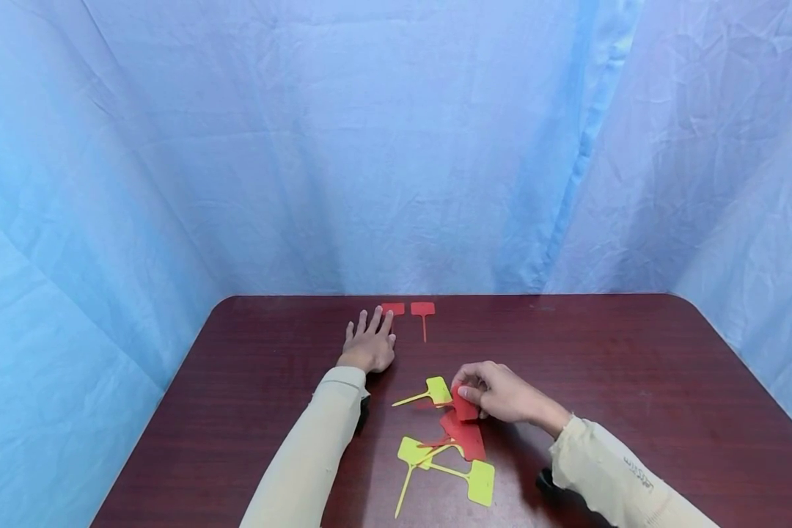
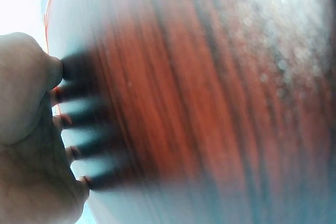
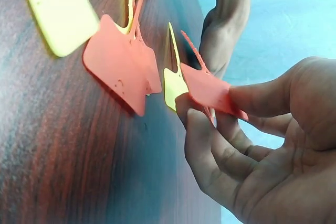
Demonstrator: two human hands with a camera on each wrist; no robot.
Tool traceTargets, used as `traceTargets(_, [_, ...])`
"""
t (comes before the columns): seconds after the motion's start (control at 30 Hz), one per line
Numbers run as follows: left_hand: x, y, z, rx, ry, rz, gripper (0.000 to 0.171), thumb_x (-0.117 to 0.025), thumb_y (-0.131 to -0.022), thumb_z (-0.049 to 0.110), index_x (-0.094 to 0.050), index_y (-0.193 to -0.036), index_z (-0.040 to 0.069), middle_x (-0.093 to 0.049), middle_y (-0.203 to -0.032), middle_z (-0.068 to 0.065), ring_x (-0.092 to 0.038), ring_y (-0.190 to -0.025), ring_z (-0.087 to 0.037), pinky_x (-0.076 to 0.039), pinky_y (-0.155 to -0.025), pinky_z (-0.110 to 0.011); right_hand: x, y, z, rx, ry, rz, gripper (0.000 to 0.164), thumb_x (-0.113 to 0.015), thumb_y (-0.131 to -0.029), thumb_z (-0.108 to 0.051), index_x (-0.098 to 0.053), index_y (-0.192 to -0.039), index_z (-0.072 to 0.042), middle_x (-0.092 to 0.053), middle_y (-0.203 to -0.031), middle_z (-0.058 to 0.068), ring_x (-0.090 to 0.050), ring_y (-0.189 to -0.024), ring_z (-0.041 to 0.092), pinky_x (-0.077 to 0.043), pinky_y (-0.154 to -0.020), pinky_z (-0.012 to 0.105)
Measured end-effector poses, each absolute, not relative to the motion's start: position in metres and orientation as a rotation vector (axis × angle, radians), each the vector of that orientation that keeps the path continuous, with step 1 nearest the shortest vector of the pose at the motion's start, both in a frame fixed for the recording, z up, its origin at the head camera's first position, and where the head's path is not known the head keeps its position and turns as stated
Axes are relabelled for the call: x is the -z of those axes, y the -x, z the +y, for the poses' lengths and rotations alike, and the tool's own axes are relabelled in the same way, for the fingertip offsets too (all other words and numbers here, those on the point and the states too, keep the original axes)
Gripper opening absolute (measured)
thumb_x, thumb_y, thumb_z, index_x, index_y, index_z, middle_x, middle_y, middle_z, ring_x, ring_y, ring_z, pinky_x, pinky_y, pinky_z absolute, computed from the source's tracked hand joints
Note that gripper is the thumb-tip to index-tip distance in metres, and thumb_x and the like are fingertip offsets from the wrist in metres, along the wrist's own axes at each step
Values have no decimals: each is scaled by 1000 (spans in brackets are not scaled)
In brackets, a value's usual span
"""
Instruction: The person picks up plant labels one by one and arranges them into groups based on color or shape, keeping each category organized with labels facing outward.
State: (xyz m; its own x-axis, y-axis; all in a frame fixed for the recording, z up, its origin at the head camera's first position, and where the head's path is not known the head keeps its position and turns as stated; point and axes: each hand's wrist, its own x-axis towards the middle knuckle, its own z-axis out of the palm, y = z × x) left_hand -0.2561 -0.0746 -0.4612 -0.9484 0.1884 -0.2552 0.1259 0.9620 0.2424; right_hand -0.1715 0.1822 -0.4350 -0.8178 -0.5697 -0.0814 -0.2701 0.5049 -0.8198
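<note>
My right hand (image 1: 501, 392) pinches a red plant tag (image 3: 210, 88) by its flat head between thumb and fingers, above the table. A yellow plant tag (image 1: 438, 389) lies just left of it, partly behind it in the right wrist view. Nearer to me are overlapping red tags (image 1: 470, 438) and several yellow tags (image 1: 480, 482), their thin stems crossing. At the far side, my left hand (image 1: 369, 348) is spread with straight fingers, fingertips at a red tag (image 1: 394, 309) that they partly cover. Right of that lies another red tag (image 1: 423, 309), stem toward me.
The dark red wood-grain table (image 1: 270, 411) has rounded far corners. Light blue cloth (image 1: 396, 147) hangs behind it and on both sides. A black wrist device (image 1: 549, 482) shows under the right sleeve (image 1: 620, 469).
</note>
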Motion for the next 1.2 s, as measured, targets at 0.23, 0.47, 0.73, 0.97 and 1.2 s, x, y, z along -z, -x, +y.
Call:
traceTargets(0.23, [461,256,-75,-313,-227,2834,56,-27,-112,31,-12,-165,21,-4,-171,-5,0,-156,-33,-5,-123,-55,433,170,182,1379,601,2276,15,-51,-105,0,-63,-112,3,-60,-87,15,-64,-67,27,-60,-56,44])
traceTargets(0.47, [460,256,-75,-316,-227,2831,56,-28,-112,31,-12,-165,20,-5,-171,-6,1,-156,-33,-4,-123,-55,436,175,183,1371,666,2382,35,-61,-94,12,-56,-128,3,-60,-90,11,-62,-70,24,-58,-63,37])
traceTargets(0.73, [462,257,-76,-334,-244,2840,56,-30,-112,30,-15,-165,19,-7,-171,-7,0,-156,-34,-5,-123,-56,438,183,186,1464,580,2352,27,-61,-98,6,-59,-124,3,-63,-85,11,-61,-72,32,-55,-63,36])
traceTargets(0.97, [461,256,-77,-335,-244,2832,56,-29,-112,30,-14,-165,19,-6,-171,-6,0,-156,-34,-5,-123,-55,443,197,192,1544,462,2320,25,-59,-99,5,-59,-124,3,-67,-86,15,-66,-71,29,-60,-66,44])
traceTargets(1.2, [459,254,-76,-335,-247,2828,56,-28,-112,31,-12,-165,20,-4,-171,-5,1,-156,-33,-4,-123,-54,451,216,195,1580,315,2383,27,-61,-96,6,-57,-123,3,-66,-91,17,-66,-75,29,-59,-69,42])
